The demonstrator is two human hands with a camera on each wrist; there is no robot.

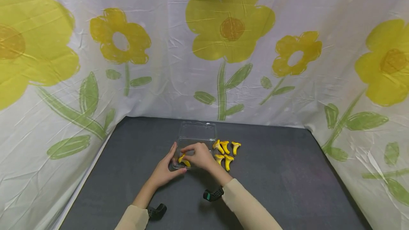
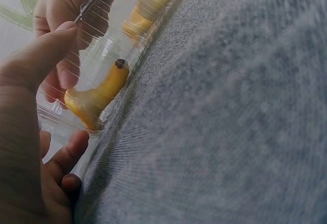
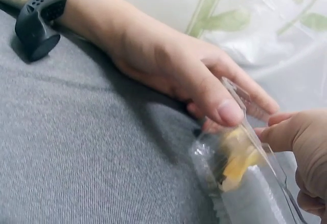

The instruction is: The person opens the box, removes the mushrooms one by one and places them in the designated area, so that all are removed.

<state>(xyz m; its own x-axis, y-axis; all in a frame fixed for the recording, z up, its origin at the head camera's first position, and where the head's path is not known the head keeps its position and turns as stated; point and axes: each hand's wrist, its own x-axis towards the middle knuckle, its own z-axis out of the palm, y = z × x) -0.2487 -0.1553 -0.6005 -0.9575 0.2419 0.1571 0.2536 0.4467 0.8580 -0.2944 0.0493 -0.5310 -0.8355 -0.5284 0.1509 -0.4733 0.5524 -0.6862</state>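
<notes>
A clear plastic clamshell box (image 1: 196, 141) lies with its lid spread back. My left hand (image 1: 163, 170) grips its left front corner; in the right wrist view that hand's thumb (image 3: 230, 112) presses at the rim, with the other fingers round the outside. Reaching inside from the right, my right hand (image 1: 199, 156) pinches a yellow chanterelle mushroom (image 1: 186, 162) low in the box. Through the wall in the left wrist view, this chanterelle (image 2: 99, 96) shows a dark stem tip, with the right fingertips (image 2: 67, 78) at its cap. Several more chanterelles (image 1: 228, 162) lie right of the box.
The dark grey table (image 1: 281, 187) carries the box near its middle. A white curtain (image 1: 172, 91) with printed yellow flowers closes off the back and sides. Black bands (image 1: 213, 194) sit on both wrists at the beige cuffs.
</notes>
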